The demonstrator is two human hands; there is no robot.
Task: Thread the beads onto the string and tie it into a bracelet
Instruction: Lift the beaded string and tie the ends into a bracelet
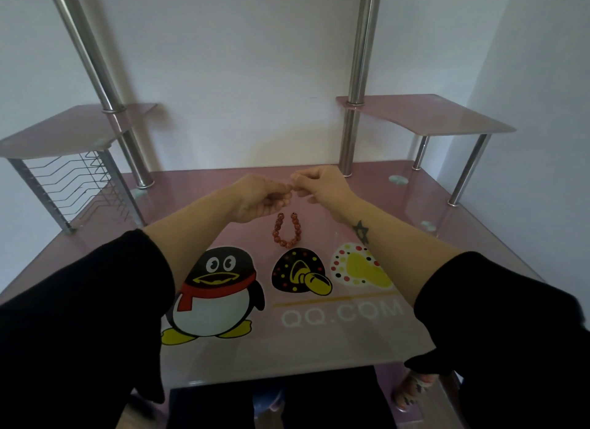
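Blk L sleeve (79,301) & R sleeve (498,307), cuffs mid-forearm; dark star tattoo (360,231) on wrist by R hand (319,185).

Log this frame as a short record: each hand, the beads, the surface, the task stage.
left hand: raised over the desk, fingers curled, fingertips meeting the right hand's
right hand: raised, fingers curled, pinching at the same spot
string: too thin to see; apparently pinched by both hands
beads: reddish strand in a U below the hands, open ends up; hanging or lying, cannot tell
desk: pink glass, penguin print near the front
stage: beads threaded, loop not yet closed
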